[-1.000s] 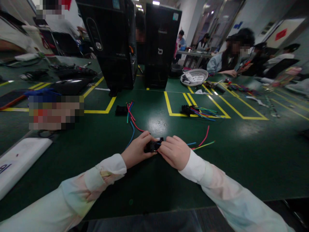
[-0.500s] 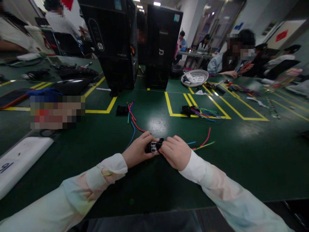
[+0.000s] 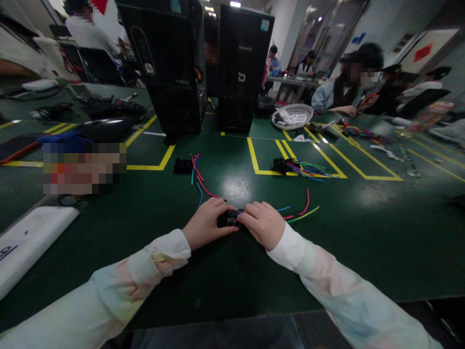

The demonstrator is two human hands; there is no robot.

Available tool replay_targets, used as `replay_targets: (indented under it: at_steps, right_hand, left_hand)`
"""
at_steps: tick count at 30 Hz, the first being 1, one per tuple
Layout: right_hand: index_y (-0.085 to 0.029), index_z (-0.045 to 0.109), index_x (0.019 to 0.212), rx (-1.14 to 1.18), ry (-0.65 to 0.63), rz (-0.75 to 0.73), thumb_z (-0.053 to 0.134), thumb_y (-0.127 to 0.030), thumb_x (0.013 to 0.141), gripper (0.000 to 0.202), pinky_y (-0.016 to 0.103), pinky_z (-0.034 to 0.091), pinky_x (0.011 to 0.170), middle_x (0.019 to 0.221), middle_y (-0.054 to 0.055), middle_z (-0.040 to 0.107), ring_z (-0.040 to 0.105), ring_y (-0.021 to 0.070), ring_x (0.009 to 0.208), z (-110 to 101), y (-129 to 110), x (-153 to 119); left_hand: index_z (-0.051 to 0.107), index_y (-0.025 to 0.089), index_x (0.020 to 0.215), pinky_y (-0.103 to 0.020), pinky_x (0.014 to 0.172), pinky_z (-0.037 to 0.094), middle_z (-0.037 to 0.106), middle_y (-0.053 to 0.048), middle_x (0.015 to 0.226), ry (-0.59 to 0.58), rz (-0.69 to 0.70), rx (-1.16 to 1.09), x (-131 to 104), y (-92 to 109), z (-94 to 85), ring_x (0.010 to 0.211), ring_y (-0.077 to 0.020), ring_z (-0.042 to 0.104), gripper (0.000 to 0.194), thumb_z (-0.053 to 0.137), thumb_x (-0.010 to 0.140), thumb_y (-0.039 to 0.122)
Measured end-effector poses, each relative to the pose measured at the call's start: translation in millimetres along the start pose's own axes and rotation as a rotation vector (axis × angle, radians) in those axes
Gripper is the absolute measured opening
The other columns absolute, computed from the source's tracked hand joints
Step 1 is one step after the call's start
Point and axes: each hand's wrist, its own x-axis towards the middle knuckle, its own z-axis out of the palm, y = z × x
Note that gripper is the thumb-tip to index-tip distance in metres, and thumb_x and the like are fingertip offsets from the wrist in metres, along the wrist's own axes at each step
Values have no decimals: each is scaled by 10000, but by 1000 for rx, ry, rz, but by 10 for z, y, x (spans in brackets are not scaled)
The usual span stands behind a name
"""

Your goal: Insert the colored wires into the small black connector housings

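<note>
Through the head camera I see the left hand [image 3: 208, 222] clamped around the left end of a small black block [image 3: 231, 218], nearer me than the logo-marked black tower [image 3: 244, 72]. The right hand [image 3: 263, 223] is bunched on the block's other end, hiding its exact grip; coloured wires [image 3: 307, 201] stick out past it. In front of the tower, leftward, lies a second block [image 3: 182, 166]; rightward, a wired connector [image 3: 281, 166].
</note>
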Motion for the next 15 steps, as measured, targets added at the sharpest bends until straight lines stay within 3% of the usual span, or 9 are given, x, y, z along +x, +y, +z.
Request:
replay_targets:
  at_steps: [5,15]
  right_hand:
    - [-176,574,813,36,11,17,380,-243,919,231,253,259,578,719,16,505,437,117,628,29,-10,-1]
    - [-167,551,792,92,16,125,351,-274,923,262,223,297,568,748,16,532,470,98,602,31,-14,45]
  left_hand:
    - [565,222,1078,-378,877,397,594,-48,1012,5,-25,-37,14,-22,13,1009,-229,488,472,680,673,436]
    - [583,203,983,-354,830,408,597,-39,957,-8,-7,1,18,5,-18,941,-220,511,380,659,695,439]
